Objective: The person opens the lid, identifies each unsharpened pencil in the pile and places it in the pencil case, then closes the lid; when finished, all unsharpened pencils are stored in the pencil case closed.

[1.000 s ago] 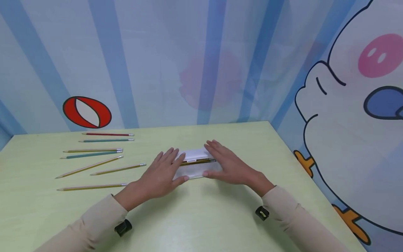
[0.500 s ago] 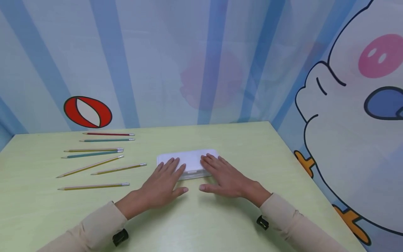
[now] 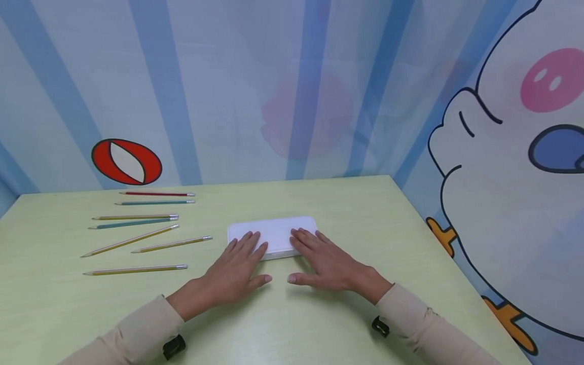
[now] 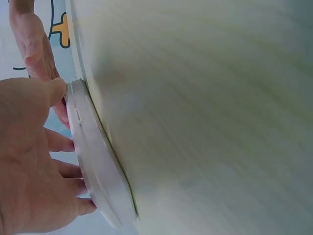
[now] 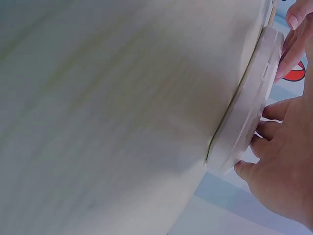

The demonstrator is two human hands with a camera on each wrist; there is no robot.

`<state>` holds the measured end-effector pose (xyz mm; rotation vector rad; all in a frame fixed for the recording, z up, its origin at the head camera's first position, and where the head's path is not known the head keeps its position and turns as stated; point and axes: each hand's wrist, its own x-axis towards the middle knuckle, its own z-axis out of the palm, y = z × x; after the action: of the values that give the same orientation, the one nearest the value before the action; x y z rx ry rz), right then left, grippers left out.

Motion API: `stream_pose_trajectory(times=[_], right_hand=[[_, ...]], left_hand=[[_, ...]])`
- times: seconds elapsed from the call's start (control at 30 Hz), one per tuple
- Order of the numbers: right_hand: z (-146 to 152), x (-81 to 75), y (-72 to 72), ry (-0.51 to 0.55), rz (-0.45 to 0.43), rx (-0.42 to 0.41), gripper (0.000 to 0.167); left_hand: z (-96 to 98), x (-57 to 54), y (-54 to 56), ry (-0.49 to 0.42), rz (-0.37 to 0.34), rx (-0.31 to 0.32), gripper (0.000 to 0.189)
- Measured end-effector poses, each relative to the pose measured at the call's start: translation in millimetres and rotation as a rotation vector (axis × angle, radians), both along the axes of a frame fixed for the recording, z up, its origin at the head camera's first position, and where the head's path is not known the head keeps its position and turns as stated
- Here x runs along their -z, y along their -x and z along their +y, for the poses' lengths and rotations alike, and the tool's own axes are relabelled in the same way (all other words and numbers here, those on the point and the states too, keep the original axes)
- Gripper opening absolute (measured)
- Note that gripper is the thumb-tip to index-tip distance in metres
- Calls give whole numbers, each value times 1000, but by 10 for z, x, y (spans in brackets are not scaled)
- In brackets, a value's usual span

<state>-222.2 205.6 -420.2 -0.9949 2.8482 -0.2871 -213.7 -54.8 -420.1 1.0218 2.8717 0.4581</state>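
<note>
A white pencil case (image 3: pixel 274 232) lies flat on the table in the head view, its lid down over the body. My left hand (image 3: pixel 234 271) rests its straight fingertips on the left part of the lid, thumb held out over the table. On the right part of the lid, my right hand (image 3: pixel 328 263) presses with extended fingers in the same way. Both wrist views show the case's front side: the left wrist view has the case (image 4: pixel 98 152) under the left fingers, and the right wrist view has the case (image 5: pixel 244 103) under the right ones. The inside is hidden by the lid.
Several pencils lie to the left of the case: a red pencil (image 3: pixel 157 194) at the back, teal ones such as the teal pencil (image 3: pixel 155 203), and yellow-striped ones such as the front pencil (image 3: pixel 135 270). A patterned curtain (image 3: pixel 237 101) stands behind the table (image 3: pixel 292 324).
The case's lid has come down from partly raised, covering the pencils inside, and has settled flat onto the body. Both hands moved with it toward the near side. The loose pencils stayed put.
</note>
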Motion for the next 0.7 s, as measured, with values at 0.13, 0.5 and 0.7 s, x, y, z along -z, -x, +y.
stream_pose_trajectory(times=[0.13, 0.5, 0.7], right_hand=[[-2, 10, 1, -1, 7, -3, 89], [11, 49, -7, -26, 16, -14, 91], [22, 47, 0, -25, 16, -8, 92]], left_hand=[[-9, 17, 11, -2, 8, 7, 69], [10, -3, -6, 20, -4, 18, 70], [33, -3, 6, 31, 13, 16, 69]])
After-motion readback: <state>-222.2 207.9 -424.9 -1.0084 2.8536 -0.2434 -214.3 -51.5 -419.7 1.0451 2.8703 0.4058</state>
